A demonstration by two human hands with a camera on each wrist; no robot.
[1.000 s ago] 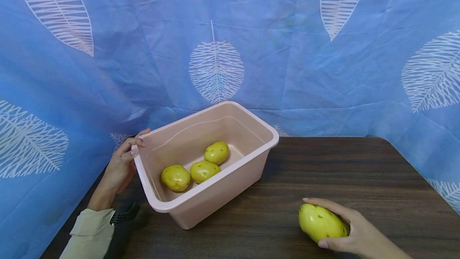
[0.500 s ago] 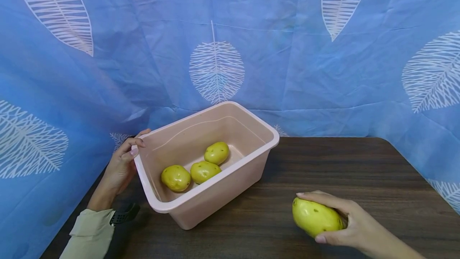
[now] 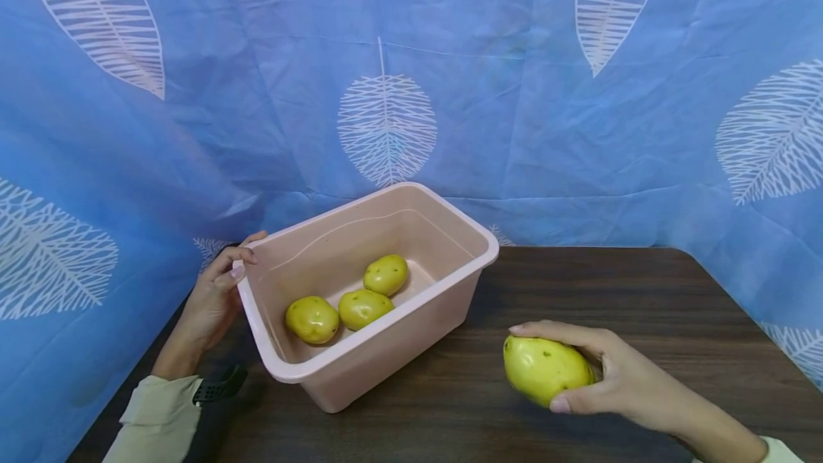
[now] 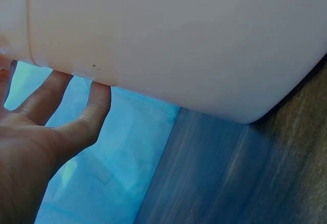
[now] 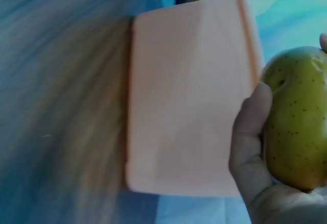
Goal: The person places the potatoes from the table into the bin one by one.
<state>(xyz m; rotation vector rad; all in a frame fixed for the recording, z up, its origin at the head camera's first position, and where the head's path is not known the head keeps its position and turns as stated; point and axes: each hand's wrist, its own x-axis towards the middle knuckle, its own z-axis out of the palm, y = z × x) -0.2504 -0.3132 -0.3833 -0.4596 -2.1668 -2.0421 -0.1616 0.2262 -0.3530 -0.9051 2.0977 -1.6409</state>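
A pale pink plastic bin [image 3: 386, 359] stands at an angle on the table, with three yellow-green potatoes lying on its floor: one at the left [image 3: 312, 320], a middle potato [image 3: 365, 308] and a farther potato [image 3: 386, 274]. My left hand [image 3: 215, 299] grips the bin's rim at its left end; in the left wrist view its fingers [image 4: 94, 109] touch the bin's wall. To the right of the bin, my right hand [image 3: 607, 370] holds another potato [image 3: 546, 369] between thumb and fingers, apart from the bin. The right wrist view shows this potato [image 5: 299, 122] close up.
Dark wood-grain table [image 3: 617, 291] extends right of the bin and in front of it. A blue cloth with white leaf prints [image 3: 476, 91] hangs behind and along both sides. On the left wrist is a black band [image 3: 220, 384].
My right hand has moved left and slightly away from me, carrying the potato nearer to the bin. The left hand keeps its grip on the rim, and the bin has stayed in place.
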